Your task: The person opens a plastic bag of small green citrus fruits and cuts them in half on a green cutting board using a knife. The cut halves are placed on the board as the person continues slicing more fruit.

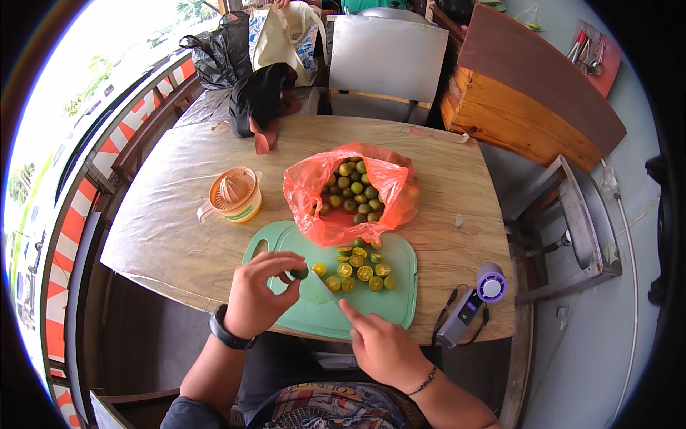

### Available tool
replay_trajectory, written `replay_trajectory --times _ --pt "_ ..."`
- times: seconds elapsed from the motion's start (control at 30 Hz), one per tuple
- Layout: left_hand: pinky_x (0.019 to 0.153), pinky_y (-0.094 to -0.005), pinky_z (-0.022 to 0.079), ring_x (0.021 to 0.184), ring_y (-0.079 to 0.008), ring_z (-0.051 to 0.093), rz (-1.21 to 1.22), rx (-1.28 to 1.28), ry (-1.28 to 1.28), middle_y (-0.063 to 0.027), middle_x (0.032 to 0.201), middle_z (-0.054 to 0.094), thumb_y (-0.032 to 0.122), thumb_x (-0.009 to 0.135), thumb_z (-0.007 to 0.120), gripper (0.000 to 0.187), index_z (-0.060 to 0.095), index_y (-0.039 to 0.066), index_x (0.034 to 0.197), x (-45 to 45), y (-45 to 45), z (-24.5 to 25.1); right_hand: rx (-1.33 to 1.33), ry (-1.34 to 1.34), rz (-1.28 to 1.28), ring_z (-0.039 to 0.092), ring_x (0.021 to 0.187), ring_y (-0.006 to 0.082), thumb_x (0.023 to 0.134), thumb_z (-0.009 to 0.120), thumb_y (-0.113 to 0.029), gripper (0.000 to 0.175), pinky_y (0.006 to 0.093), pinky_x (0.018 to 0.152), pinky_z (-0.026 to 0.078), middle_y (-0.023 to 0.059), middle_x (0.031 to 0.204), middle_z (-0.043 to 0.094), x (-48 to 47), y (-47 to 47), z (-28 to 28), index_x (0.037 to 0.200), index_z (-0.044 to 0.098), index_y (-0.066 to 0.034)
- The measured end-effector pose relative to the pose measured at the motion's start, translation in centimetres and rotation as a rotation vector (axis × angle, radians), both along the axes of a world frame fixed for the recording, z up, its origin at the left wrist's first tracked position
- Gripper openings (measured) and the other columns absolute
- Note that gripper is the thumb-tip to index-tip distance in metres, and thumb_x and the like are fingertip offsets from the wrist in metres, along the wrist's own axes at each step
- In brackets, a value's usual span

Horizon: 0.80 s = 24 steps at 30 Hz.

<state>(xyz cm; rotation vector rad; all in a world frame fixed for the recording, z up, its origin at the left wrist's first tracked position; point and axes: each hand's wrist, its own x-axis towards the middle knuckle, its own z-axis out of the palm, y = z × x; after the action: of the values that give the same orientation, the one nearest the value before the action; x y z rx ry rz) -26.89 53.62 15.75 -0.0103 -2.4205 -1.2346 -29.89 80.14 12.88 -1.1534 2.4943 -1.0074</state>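
My left hand (265,292) pinches a small green citrus fruit (299,272) between thumb and fingers, above the left part of a green plastic cutting board (300,316). A knife (326,288) is held in my right hand (380,343), its index finger along the back and its blade pointing up-left, close to the fruit. Several halved citrus fruits (365,273) lie on the board, many with the cut face up. Behind them a red plastic bag (300,182) stands open, full of whole small citrus fruits (356,187), its front edge over the board.
An orange citrus juicer (233,190) with yellow liquid in its cup stands at the left. A handheld fan (466,311) with a strap lies at the right. A black cloth bag (260,99) hangs over the table's far edge. Chairs (388,59) stand beyond and at the right.
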Motion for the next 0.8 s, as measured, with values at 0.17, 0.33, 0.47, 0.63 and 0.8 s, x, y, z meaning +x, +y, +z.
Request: replay_trajectory --times 0.17,0.33,0.47,0.63,0.8 --pt "0.09 -0.0364 0.064 0.104 -0.028 0.078 0.049 0.037 -0.102 -0.0137 0.116 0.079 0.0 0.081 0.085 0.028 0.082 0.002 0.11 2.9 0.2 -4.4 0.057 -0.027 -0.03 0.071 0.081 0.0403 0.103 0.063 -0.007 0.063 0.0504 0.075 0.061 0.0189 0.096 0.069 -0.6 0.6 1.6 0.165 0.051 -0.0085" --pt "0.089 -0.0375 0.064 0.101 -0.0293 0.079 0.097 -0.094 0.024 -0.0134 0.111 0.077 0.004 0.083 0.089 0.029 0.081 0.001 0.111 3.3 0.3 -5.6 0.07 -0.028 -0.001 0.069 0.081 0.0385 0.103 0.064 -0.005 0.064 0.0485 0.075 0.06 0.0167 0.096 0.068 0.9 0.0 2.9 0.165 0.051 -0.0096" --pt "0.086 -0.0389 0.063 0.097 -0.0301 0.078 0.135 0.227 -0.037 -0.0138 0.109 0.077 0.004 0.084 0.089 0.026 0.081 0.002 0.109 3.1 0.5 -6.0 0.025 0.003 0.041 0.068 0.076 0.0342 0.102 0.065 -0.005 0.064 0.046 0.071 0.06 0.0136 0.092 0.065 1.8 -0.8 2.9 0.165 0.052 -0.0111" --pt "0.083 -0.0381 0.063 0.094 -0.0294 0.078 0.146 0.054 0.024 -0.0134 0.108 0.077 0.004 0.084 0.089 0.022 0.082 0.002 0.105 3.2 0.2 -6.4 0.087 0.062 0.043 0.068 0.073 0.0348 0.101 0.067 -0.005 0.067 0.0465 0.068 0.06 0.0137 0.091 0.065 2.3 -1.4 2.5 0.165 0.052 -0.0115" --pt "0.081 -0.0373 0.063 0.092 -0.0295 0.078 0.158 0.012 0.036 -0.0131 0.106 0.078 0.005 0.084 0.089 0.022 0.083 0.002 0.105 3.2 0.2 -6.1 0.186 0.152 0.065 0.07 0.066 0.0345 0.099 0.066 -0.01 0.069 0.0449 0.063 0.064 0.0152 0.093 0.066 2.4 -2.0 2.7 0.166 0.05 -0.0104"
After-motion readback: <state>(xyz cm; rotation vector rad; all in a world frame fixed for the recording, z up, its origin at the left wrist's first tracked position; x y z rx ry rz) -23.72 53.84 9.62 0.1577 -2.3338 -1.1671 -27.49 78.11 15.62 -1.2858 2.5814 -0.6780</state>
